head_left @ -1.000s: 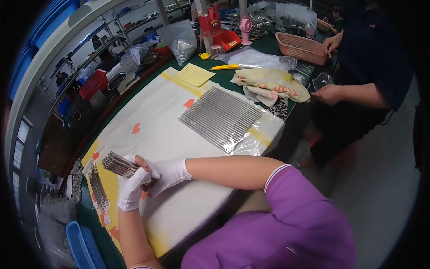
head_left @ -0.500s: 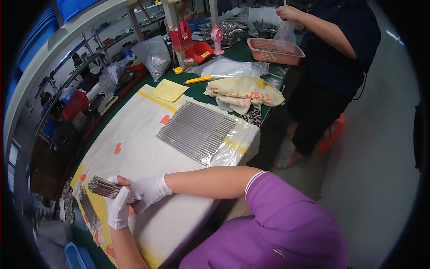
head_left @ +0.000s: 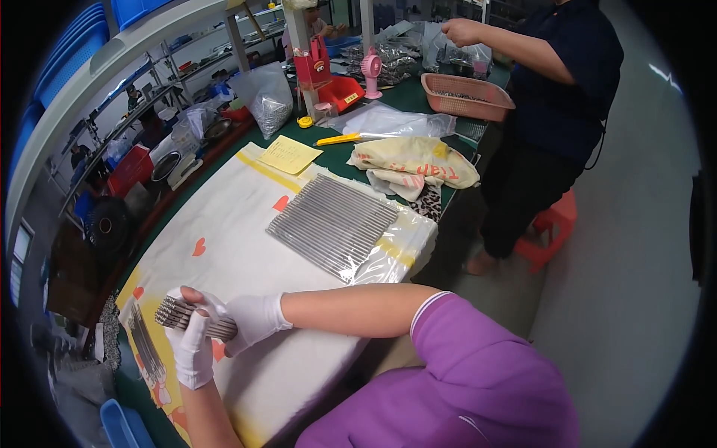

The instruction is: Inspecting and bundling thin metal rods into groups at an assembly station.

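Observation:
In white gloves with bare fingertips, my left hand (head_left: 193,360) and my right hand (head_left: 258,321) close together round a bundle of thin grey metal rods (head_left: 222,328). The rod ends point toward the left, and the fingers cover part of the bundle. It is held above a white cloth (head_left: 243,261) with red hearts and yellow bands. Left of my hands, several loose metal rods (head_left: 144,345) lie on the cloth's yellow border. Farther off, a flat row of similar rods (head_left: 332,228) lies side by side in clear plastic.
Beyond the cloth are a yellow paper (head_left: 290,154), a yellow cutter knife (head_left: 337,140), a crumpled cloth bag (head_left: 414,160) and a pink basket (head_left: 467,97). A pink fan (head_left: 371,72) stands behind. A co-worker (head_left: 560,82) stands at the right beside a red stool (head_left: 551,228).
The bundle has turned slightly, and my right hand now covers its right end less. The view has shifted a little. The co-worker's raised hand has moved left.

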